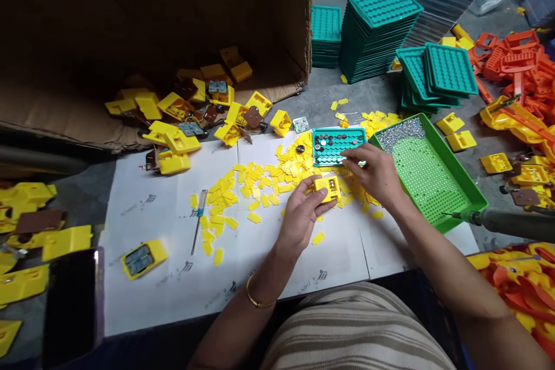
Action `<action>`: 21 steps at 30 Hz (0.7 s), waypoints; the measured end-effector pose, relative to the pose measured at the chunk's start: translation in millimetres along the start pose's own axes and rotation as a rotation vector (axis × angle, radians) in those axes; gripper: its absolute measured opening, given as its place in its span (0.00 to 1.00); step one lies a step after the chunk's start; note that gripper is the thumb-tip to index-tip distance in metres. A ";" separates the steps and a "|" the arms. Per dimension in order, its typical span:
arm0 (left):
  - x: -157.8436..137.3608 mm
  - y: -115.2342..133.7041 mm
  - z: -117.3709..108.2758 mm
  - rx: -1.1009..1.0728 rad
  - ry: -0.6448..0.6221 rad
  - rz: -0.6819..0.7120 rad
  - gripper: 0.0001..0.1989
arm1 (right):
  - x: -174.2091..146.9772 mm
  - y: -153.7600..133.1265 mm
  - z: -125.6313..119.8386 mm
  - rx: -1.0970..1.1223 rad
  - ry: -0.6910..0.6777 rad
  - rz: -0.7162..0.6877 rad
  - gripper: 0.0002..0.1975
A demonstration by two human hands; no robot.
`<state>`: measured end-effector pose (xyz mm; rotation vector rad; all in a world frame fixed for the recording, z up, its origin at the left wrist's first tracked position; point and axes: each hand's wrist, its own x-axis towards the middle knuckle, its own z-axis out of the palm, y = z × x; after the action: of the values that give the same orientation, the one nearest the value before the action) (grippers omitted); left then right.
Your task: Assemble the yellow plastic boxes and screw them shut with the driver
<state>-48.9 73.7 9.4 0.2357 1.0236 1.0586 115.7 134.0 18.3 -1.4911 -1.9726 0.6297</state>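
Observation:
My left hand is closed round a small yellow plastic casing, holding it above the white sheet. The casing has a dotted patch of holes and an open compartment with dark, shiny parts inside. Over the right end of a teal tray, my right hand has its thumb and fingers pinched together; whatever sits between the fingertips is too small to make out. Round button cells lie in the tray's upper and left hollows. Thin yellow plastic pieces are heaped beside and under the tray.
A green tray of small metal screws stands right, an electric screwdriver pointing over it. A screwdriver lies left. Behind are a cardboard box, yellow casings and stacked teal trays. A phone lies front left.

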 end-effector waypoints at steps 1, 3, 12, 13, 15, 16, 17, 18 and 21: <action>0.3 0.7 0.0 -0.004 0.005 -0.005 0.19 | 5.1 3.5 0.8 -0.109 -0.034 -0.017 0.07; 0.6 2.0 -0.4 -0.006 0.004 -0.020 0.18 | 13.4 7.6 2.9 -0.267 -0.152 -0.022 0.07; 4.3 2.9 -3.8 -0.026 0.027 -0.021 0.16 | -1.8 3.8 5.5 0.474 -0.112 0.191 0.08; 4.8 2.5 -4.0 -0.028 0.032 -0.020 0.16 | -7.3 3.3 6.5 0.632 -0.100 0.259 0.10; 5.4 1.5 -4.3 -0.031 0.035 -0.020 0.16 | -17.6 1.6 8.5 0.824 -0.101 0.378 0.12; 5.6 0.9 -4.4 -0.032 0.030 -0.021 0.16 | -22.0 0.4 9.4 0.867 -0.120 0.424 0.13; 5.7 0.3 -4.5 -0.033 0.021 -0.022 0.16 | -25.8 -1.1 10.0 0.894 -0.151 0.456 0.13; 5.8 -0.2 -4.6 -0.034 0.009 -0.024 0.16 | -28.7 -2.7 10.3 0.909 -0.184 0.476 0.14; 6.0 -1.4 -4.8 -0.036 -0.018 -0.022 0.17 | -32.8 -7.5 10.1 0.868 -0.202 0.442 0.14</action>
<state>-51.2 76.4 2.5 0.2038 0.9877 1.0522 110.2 100.2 10.6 -1.2958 -1.1858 1.6218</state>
